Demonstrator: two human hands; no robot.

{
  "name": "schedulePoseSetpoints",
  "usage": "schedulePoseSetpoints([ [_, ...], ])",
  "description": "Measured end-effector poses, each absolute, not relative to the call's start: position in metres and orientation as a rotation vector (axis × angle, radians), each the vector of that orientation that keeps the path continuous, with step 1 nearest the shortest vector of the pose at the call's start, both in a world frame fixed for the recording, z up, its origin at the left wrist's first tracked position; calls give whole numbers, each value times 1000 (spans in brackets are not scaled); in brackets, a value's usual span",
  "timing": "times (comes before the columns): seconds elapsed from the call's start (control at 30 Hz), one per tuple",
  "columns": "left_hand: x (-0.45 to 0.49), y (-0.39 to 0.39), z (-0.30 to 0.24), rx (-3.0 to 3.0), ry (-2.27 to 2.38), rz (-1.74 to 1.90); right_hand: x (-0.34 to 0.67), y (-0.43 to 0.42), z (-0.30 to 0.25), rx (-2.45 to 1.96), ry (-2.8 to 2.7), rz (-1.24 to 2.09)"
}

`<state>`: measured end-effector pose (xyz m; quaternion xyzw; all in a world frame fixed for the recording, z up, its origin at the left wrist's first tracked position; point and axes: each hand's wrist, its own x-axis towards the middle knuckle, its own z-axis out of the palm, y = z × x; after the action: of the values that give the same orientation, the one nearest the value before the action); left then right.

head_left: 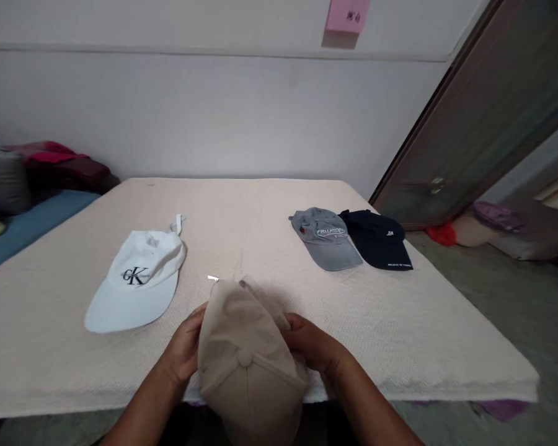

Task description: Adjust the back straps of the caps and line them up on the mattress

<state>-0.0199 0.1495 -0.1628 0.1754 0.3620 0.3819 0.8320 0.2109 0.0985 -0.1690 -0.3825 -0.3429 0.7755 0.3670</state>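
I hold a beige cap (248,353) with both hands at the near edge of the cream-covered table (400,334). My left hand (183,350) grips its left side, and my right hand (309,344) grips its right side. The crown button faces up toward me. A small metal strap end (212,278) pokes out at the cap's far side. A white cap (137,279) with a black logo lies flat to the left of my hands.
A grey cap (328,238) and a dark navy cap (381,238) lie side by side at the table's far right. Cushions and red cloth (51,161) sit on a blue surface at the left. A glass door (483,124) stands at the right.
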Motion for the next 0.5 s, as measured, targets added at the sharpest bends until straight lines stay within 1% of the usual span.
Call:
schedulePoseSetpoints([
  [0.13,-13,142,-161,522,770,744,217,97,-172,-949,-889,1960],
  [0.37,6,131,-155,719,733,467,227,109,-175,-854,-698,1725],
  [0.5,11,130,-162,731,794,438,230,111,-175,-855,-656,1664],
])
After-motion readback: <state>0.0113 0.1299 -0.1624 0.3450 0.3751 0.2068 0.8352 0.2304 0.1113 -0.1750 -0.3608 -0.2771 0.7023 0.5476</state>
